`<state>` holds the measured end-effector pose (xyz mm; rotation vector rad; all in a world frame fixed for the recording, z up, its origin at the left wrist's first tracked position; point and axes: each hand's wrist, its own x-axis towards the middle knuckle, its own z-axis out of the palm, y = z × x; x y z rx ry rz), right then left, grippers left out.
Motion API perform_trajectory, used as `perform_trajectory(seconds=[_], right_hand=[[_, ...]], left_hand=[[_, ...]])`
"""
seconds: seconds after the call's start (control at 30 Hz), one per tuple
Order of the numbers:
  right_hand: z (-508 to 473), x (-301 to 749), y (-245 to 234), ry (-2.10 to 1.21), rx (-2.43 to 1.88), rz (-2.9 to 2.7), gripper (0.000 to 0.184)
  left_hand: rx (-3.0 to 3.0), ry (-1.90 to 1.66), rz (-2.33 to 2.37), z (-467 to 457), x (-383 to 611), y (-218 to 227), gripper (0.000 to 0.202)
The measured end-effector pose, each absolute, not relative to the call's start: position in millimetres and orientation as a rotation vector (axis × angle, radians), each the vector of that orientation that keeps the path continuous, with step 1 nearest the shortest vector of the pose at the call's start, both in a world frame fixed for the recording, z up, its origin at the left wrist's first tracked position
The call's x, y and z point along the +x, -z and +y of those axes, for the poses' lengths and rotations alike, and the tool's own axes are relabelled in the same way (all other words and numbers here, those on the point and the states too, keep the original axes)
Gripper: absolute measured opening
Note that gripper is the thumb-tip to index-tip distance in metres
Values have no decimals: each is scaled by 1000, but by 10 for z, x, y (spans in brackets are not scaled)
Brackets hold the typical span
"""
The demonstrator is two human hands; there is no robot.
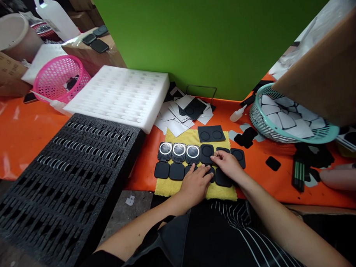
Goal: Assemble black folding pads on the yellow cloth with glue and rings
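Observation:
A row of hinged black square cases lies unfolded on a yellow cloth. Three on the left, such as this case with a silver ring, show bright circles. Beside them, a black case half with a dark ring outline lies in the upper row. My right hand has thumb and forefinger pinched at that half's right edge; whatever is between them is too small to make out. My left hand rests with fingers stretched over the lower black flaps, partly hiding them. A black sheet with two ring outlines lies above the row.
Left stands a slotted black foam block holding ringed pieces, with white foam behind. A pink basket, scattered cards, a small bottle and a teal basket surround the cloth. Another person's arm enters at right.

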<state>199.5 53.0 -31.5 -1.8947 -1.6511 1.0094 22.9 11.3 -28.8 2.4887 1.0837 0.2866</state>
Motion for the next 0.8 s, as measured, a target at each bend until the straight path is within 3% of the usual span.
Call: perform_trajectory(seconds=[0.63, 0.8], right_hand=[[572, 1944, 244, -860, -2027, -1833, 21], [604, 1928, 244, -515, -2060, -2105, 25]], left_hand=[[2475, -298, 1094, 111, 237, 303, 30], [2483, -294, 1096, 111, 246, 300, 29]])
